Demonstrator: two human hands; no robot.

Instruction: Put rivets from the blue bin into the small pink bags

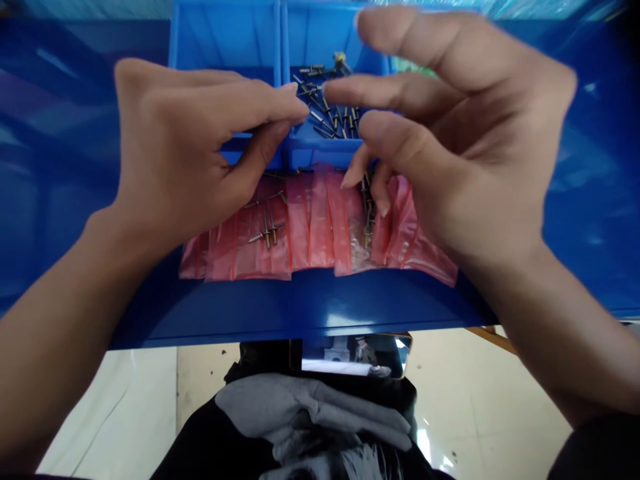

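"Where are the rivets (330, 110)?"

"In the right compartment of the blue bin (225, 40); some lie on pink bags (313, 233)."

"And the hands?"

"Left hand (185, 140) narrow beside them, holding unclear; right hand (450, 133) wide above."

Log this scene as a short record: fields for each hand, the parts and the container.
Left hand: fingertips beside the divider of the blue plastic parts bin; any held item cannot be seen
Right hand: fingers spread above the metal rivets
Rivets: loose in the bin's right compartment
Below bin: pink plastic bags, more rivets lying on them
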